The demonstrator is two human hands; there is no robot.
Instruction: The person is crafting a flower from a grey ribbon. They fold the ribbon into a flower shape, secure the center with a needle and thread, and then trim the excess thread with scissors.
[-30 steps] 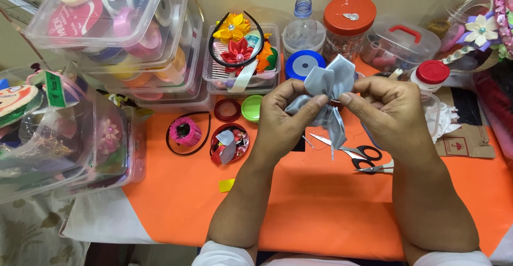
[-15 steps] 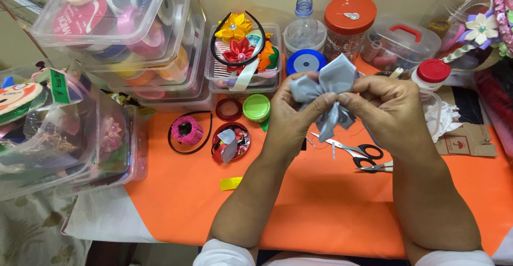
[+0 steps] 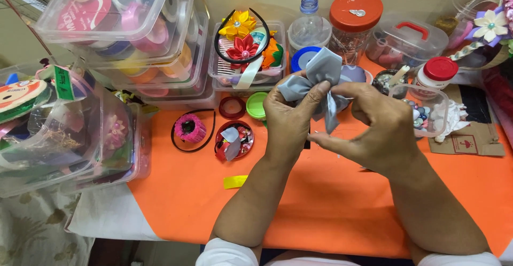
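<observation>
Both hands raised over the orange worktop (image 3: pixel 331 202), working one grey ribbon bow (image 3: pixel 315 76). My left hand (image 3: pixel 288 119) pinches the bow at its gathered middle, thumb pressed on the left loop, fingers curled behind. My right hand (image 3: pixel 374 127) has thumb and forefinger closed toward each other near the bow's hanging tail; I cannot tell whether they grip the ribbon or a fine thread. Bow sits in the air between the hands, in front of a blue-lidded jar (image 3: pixel 303 57). Just left of my left hand: green lid (image 3: pixel 256 104), red tin of ribbon scraps (image 3: pixel 233 140), pink flower on a black headband (image 3: pixel 189 128). Yellow ribbon scrap (image 3: pixel 235 181) lies near my left forearm
</observation>
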